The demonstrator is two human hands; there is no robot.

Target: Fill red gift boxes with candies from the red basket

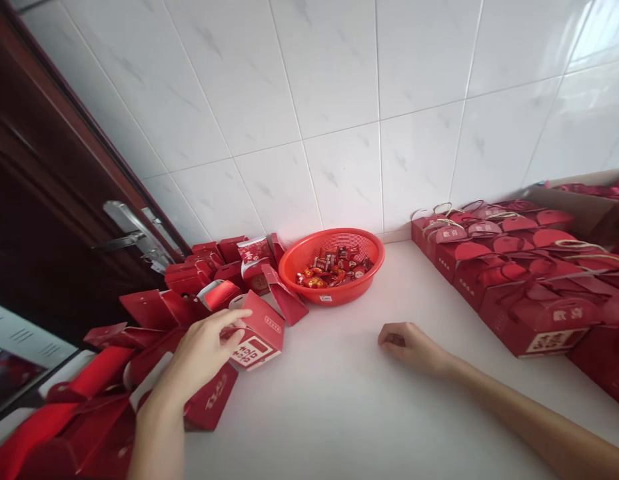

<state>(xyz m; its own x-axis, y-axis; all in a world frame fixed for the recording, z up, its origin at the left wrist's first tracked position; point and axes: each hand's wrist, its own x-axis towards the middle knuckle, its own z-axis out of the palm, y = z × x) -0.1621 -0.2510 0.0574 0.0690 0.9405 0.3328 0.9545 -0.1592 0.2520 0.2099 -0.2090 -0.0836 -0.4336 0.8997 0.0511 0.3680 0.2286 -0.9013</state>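
Note:
My left hand (209, 340) grips the near edge of a red gift box (264, 333) with a white and gold character panel on its front. Thumb and fingers are closed around the box's upper edge, and its flaps look unfolded. Resting on the white tabletop (334, 393), my right hand (406, 343) is loosely curled, with nothing seen in it. Beyond both hands stands a red-orange plastic basket (332, 299) holding wrapped candies (334, 267).
Several red boxes with raised flaps (154, 310) crowd the left side beside a dark door with a metal handle (134, 233). Closed red boxes with cord handles (539, 313) stand in rows at right, near a cardboard carton (574, 210). A tiled wall (339, 153) rises behind.

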